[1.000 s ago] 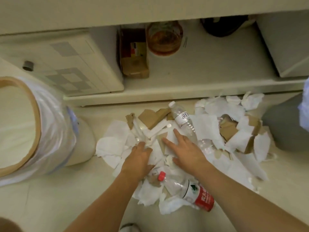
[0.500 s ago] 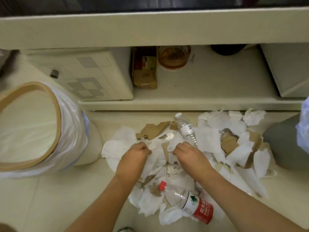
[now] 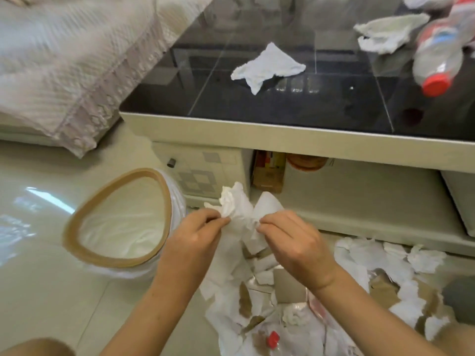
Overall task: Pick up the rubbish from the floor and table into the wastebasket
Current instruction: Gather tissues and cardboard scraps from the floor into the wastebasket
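At centre frame both forearms reach up, the left hand (image 3: 198, 233) and right hand (image 3: 290, 240) pinching one bunch of white tissue (image 3: 240, 210) between them, just right of the wastebasket (image 3: 115, 219). Two tissues (image 3: 267, 65) and one red-capped bottle (image 3: 439, 52) lie on the table (image 3: 257, 129), upper right.

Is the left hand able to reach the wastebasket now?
Probably yes. The left hand holds tissue right beside the wastebasket, whose open mouth has nothing across it; the right hand grips the same tissue.

Left grip (image 3: 198, 233), right grip (image 3: 290, 240) pinched closed
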